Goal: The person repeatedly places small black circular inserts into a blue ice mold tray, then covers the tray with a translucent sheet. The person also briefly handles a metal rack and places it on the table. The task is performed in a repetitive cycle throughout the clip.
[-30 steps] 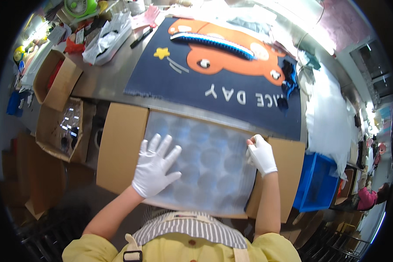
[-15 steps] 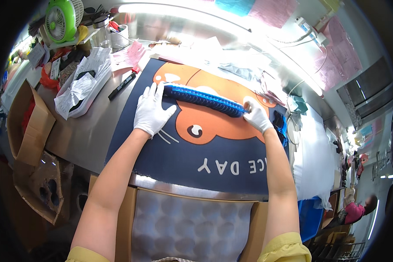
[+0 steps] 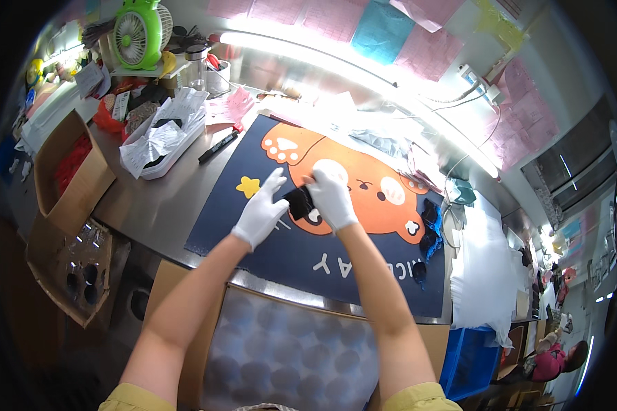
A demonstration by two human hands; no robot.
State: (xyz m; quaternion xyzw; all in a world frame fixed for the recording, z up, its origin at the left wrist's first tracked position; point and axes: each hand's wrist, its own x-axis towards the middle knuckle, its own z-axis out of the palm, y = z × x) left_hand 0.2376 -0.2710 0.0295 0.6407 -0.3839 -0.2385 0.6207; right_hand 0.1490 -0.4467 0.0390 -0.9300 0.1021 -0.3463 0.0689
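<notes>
A small black piece (image 3: 299,203), flat-sided and too plain to name, is between my two white-gloved hands above the orange bear on the mat. My right hand (image 3: 332,197) pinches its upper edge with bent fingers. My left hand (image 3: 259,211) is at its left side, fingers stretched out and apart, the thumb close to or touching it. The dark blue mat (image 3: 219,212) lies under both hands, with a yellow star beside my left fingers. Blue and black pieces (image 3: 430,229) lie bunched at the mat's right edge, and a dark piece (image 3: 419,272) sits just nearer.
To the left are a black marker (image 3: 219,146), a white tray (image 3: 178,145) with papers, a cardboard box (image 3: 65,161) and a green fan (image 3: 131,35). White sheeting (image 3: 483,274) and a blue bin (image 3: 467,363) are at right. A person in pink (image 3: 550,362) is farther off.
The long blue ribbed strip no longer stretches between my hands; a small black piece is there instead. My right hand has moved left toward my left hand. The whole view has shifted.
</notes>
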